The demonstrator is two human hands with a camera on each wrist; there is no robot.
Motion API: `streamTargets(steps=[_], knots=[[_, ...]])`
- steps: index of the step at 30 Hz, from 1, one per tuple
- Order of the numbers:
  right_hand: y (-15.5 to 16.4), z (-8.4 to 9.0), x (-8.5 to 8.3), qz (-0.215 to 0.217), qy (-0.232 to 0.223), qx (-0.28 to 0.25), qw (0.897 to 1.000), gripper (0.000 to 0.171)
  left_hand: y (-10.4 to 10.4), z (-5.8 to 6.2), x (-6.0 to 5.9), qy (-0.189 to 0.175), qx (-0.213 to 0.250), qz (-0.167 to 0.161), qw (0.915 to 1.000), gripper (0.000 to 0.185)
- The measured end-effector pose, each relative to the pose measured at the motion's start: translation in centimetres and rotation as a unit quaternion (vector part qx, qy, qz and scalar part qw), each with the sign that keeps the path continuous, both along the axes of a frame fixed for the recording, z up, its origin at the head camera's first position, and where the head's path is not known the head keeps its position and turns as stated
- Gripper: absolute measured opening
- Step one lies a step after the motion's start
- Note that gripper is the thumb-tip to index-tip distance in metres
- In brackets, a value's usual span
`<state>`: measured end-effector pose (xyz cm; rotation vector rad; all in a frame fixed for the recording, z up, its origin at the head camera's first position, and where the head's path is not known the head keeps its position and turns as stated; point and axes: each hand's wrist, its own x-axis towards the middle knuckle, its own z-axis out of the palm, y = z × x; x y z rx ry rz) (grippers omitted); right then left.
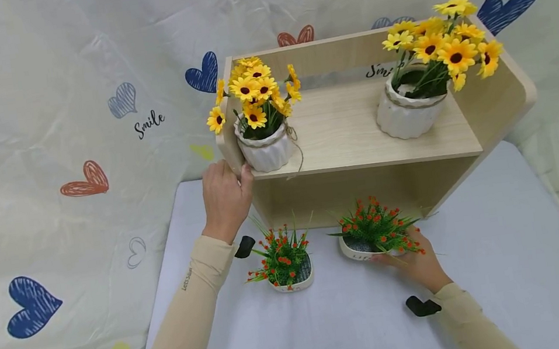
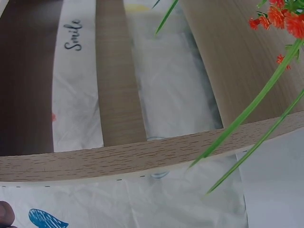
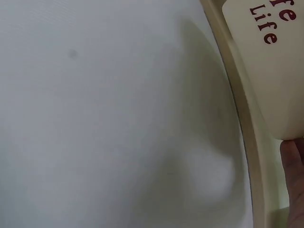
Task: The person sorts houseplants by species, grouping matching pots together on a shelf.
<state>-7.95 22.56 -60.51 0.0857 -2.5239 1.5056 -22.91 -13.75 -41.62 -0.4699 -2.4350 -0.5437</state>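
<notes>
My left hand (image 1: 224, 198) grips the left side panel of a light wooden two-tier shelf (image 1: 337, 131), thumb at its front edge. In the left wrist view a fingertip shows at the lower left, beside the panel's edge (image 2: 118, 159). My right hand (image 1: 420, 262) holds an oval white planter of red flowers (image 1: 371, 230) by its right end, in front of the lower tier. Lettering reading "Life" marks that planter (image 3: 266, 71) in the right wrist view, where it overlaps the shelf's edge. A similar red-flowered planter (image 1: 287, 259) stands on the table left of it.
Two white pots of yellow flowers stand on the upper tier, one at the left (image 1: 265, 150) and one at the right (image 1: 406, 110). A pale cloth covers the table (image 1: 332, 332). Behind hangs a white sheet (image 1: 38, 112) printed with hearts and "Smile".
</notes>
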Motion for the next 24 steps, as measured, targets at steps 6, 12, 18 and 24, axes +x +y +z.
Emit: streamTargets(steps=[6, 12, 18, 24], knots=[[0.3, 2.8, -0.8, -0.006, 0.032, -0.027, 0.999, 0.077, 0.1, 0.0, -0.1, -0.005, 0.002, 0.0, 1.0, 0.048], [1.7, 1.3, -2.3, -0.029, 0.025, -0.014, 0.999, 0.077, 0.0, -0.1, -0.1, 0.0, 0.001, 0.001, 1.0, 0.049], [3.1, -0.4, -3.7, -0.061, -0.022, 0.011, 0.998, 0.081, 0.0, -0.2, -0.3, 0.008, 0.005, -0.002, 1.0, 0.044], [3.8, -0.7, -4.7, -0.074, -0.041, 0.048, 0.995, 0.075, 0.1, -0.1, -0.2, 0.009, 0.008, 0.0, 0.9999, 0.043]])
